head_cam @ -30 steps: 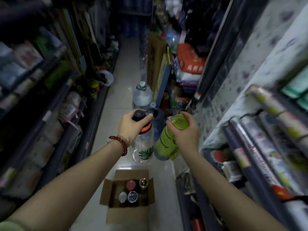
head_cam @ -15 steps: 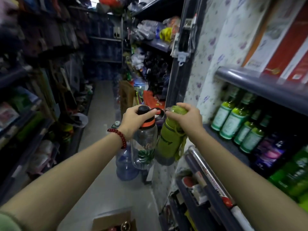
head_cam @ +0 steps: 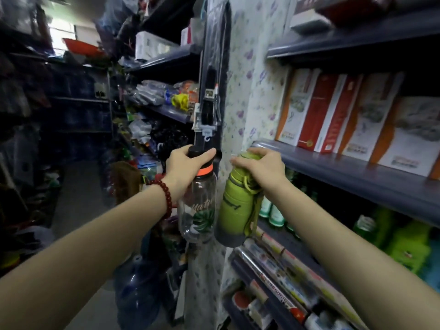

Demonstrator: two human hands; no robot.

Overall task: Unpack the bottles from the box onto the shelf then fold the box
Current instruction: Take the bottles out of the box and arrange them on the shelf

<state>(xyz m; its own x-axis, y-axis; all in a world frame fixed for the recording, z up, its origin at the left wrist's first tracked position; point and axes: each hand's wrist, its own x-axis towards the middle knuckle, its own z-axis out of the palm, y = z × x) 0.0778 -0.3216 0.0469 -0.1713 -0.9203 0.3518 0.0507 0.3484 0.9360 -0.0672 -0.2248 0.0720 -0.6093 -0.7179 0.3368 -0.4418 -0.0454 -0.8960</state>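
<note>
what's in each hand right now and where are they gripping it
Left hand holds the clear bottle by its black cap; right hand holds the green bottle by its top.

Lid of the clear bottle [head_cam: 198, 210] is largely covered by the left hand [head_cam: 184, 169]; its form cannot be determined. Cap of the green bottle [head_cam: 234, 210] is concealed under the right hand [head_cam: 260, 166]. Left-side shelving [head_cam: 28, 115] is dark and blurred; its goods are unidentifiable. Print on the boxed goods [head_cam: 333, 115] is too small to read. The blue water jug [head_cam: 137, 289] is partly masked by the left forearm.
</note>
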